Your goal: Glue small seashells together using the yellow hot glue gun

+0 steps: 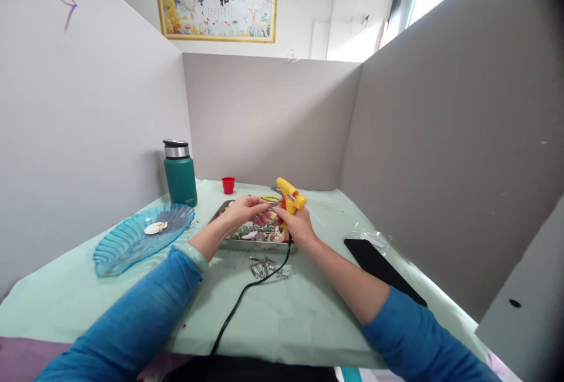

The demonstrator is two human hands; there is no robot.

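My right hand [300,226] is wrapped round a yellow glue gun [288,193], its nozzle tilted up and to the left. A clear glue stick [314,215] pokes out of the gun's back. Just left of it, my left hand [247,210] has its fingers pinched together; whatever sits between the fingertips is too small to make out. Both hands are above a metal tray [259,246] filled with mixed seashells [253,234]. Small silvery metal clips [263,268] lie in a pile in front of the tray. The gun's black cord [240,300] runs past them toward me.
At left, a blue scalloped dish [126,255] holds a small whitish piece [155,228]. Behind it stands a green bottle [180,179]. A red cup [228,186] and yellow-handled scissors [271,198] are farther back. A black strip [385,271] and clear plastic packaging [368,235] lie right. Partition walls surround the table.
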